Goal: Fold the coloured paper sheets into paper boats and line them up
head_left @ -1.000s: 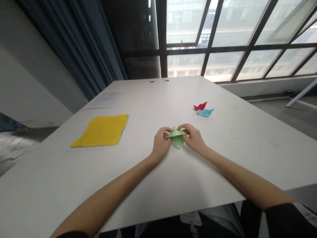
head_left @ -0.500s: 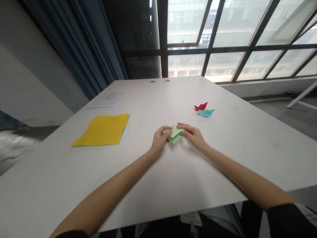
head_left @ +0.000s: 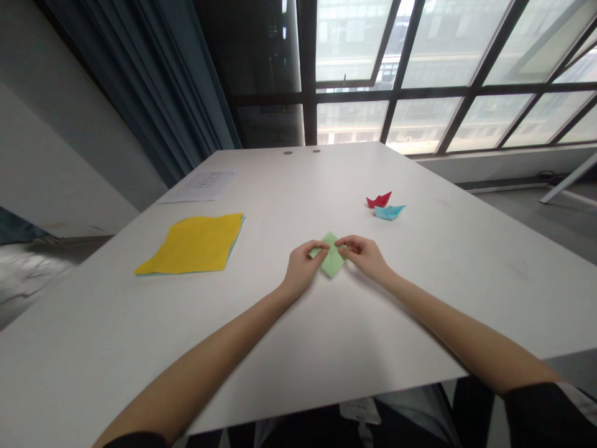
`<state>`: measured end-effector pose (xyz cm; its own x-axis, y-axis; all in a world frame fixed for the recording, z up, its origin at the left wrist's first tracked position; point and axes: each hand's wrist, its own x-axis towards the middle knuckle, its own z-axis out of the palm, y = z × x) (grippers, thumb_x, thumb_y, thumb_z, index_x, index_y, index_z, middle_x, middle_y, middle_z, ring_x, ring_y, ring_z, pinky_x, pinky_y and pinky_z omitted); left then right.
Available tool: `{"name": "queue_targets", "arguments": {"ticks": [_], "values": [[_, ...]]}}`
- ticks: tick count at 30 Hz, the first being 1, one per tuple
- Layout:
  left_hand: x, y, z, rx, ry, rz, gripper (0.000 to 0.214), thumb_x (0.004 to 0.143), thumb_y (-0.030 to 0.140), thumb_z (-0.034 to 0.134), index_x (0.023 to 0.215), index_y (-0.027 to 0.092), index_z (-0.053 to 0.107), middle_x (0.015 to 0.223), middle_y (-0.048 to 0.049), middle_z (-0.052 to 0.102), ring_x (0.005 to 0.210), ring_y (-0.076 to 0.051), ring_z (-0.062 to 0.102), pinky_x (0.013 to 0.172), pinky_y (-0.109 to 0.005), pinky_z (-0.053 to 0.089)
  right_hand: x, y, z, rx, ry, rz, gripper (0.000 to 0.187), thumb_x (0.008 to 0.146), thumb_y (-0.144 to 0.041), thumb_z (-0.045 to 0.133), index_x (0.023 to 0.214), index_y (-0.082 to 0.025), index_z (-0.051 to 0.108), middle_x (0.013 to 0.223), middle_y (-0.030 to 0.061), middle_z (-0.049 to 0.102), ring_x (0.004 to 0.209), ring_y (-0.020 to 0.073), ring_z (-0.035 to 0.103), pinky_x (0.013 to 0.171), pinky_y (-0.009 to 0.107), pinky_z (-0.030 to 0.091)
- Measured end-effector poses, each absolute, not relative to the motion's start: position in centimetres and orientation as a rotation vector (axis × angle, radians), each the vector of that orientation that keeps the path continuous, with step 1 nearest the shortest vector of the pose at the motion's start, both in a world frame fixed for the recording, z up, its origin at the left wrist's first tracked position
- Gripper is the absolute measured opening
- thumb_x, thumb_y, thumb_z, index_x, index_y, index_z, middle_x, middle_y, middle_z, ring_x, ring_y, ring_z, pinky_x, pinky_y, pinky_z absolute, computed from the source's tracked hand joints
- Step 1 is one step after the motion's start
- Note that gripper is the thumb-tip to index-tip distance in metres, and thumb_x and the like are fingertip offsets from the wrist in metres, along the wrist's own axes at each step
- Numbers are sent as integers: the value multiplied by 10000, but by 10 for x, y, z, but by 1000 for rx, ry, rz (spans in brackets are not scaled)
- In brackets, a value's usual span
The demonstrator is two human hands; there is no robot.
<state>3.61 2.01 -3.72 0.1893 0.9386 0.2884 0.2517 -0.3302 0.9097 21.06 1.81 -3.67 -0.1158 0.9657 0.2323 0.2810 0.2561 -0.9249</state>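
A piece of light green folded paper (head_left: 332, 264) lies between my two hands, a small flat diamond with one corner toward me and a crease down its middle. My left hand (head_left: 305, 260) pinches its left side, thumb and forefinger close to the centre. From the other side my right hand (head_left: 365, 254) grips the right edge between thumb and fingertips. Fingers cover both side corners. Beyond the right hand, a red paper boat (head_left: 379, 200) and a light blue paper boat (head_left: 390, 213) rest close together.
A stack of coloured paper with a yellow sheet (head_left: 196, 244) on top lies to the left on the white table (head_left: 280, 348). Behind it is a printed sheet (head_left: 198, 186). The table's near edge runs just before my body; windows (head_left: 354, 121) stand beyond the far edge.
The green paper has gone from a partly opened fold with raised layers to a flatter diamond. Both hands' fingertips have moved inward over it. The boats and yellow sheet stay put.
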Motion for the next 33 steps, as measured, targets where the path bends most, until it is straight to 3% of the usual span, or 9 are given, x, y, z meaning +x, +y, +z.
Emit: {"name": "queue_targets", "arguments": {"ticks": [6, 9, 12, 15, 20, 26, 33], "values": [[28, 28, -40, 2201, 1247, 1058, 128, 723, 160, 574, 796, 195, 673, 970, -43, 595, 912, -169, 540, 838, -313, 419, 216, 19, -40, -1360, -1865, 639, 238, 747, -264, 517, 923, -183, 655, 586, -25, 544, 529, 108, 468, 549, 244, 387], [25, 30, -43, 2399, 1303, 950, 116, 726, 183, 585, 786, 193, 684, 1000, -66, 570, 935, -188, 520, 856, -343, 419, 220, 20, -43, -1284, -2103, 415, 224, 775, -213, 497, 939, -186, 648, 833, 44, 642, 767, 162, 565, 742, 309, 437], [23, 29, -41, 2601, 1262, 798, 152, 789, 226, 531, 817, 192, 676, 908, -57, 614, 892, -193, 522, 816, -353, 432, 225, 22, -45, -1229, -2252, 210, 209, 795, -212, 501, 935, -197, 655, 1021, 83, 619, 964, 209, 536, 868, 369, 407], [22, 27, -39, 2747, 1161, 668, 196, 836, 224, 464, 877, 191, 653, 915, -48, 653, 901, -196, 531, 814, -359, 428, 229, 24, -47, -1225, -2311, 134, 211, 815, -235, 497, 954, -207, 654, 1042, 86, 603, 982, 216, 526, 874, 386, 412], [22, 28, -40, 2808, 1084, 570, 253, 856, 207, 411, 1028, 195, 596, 1132, -49, 611, 1065, -202, 506, 925, -384, 371, 231, 27, -46, -1131, -2393, 137, 222, 831, -238, 487, 991, -192, 635, 1011, 75, 625, 973, 210, 528, 880, 378, 408], [19, 27, -37, 2757, 1126, 333, 469, 852, 410, 407, 1276, 209, 410, 1350, -73, 432, 1249, -266, 351, 996, -532, 259, 233, 24, -38, -1163, -2446, 191, 342, 771, -400, 580, 1045, -199, 607, 1040, 68, 628, 1014, 232, 514, 896, 401, 382], [18, 24, -35, 2683, 1125, 334, 559, 810, 483, 458, 1295, 219, 375, 1354, -109, 419, 1276, -289, 309, 1000, -563, 217, 237, 25, -39, -1138, -2457, 220, 424, 729, -455, 610, 1075, -211, 594, 1059, 82, 617, 1016, 235, 519, 888, 412, 378]]}}
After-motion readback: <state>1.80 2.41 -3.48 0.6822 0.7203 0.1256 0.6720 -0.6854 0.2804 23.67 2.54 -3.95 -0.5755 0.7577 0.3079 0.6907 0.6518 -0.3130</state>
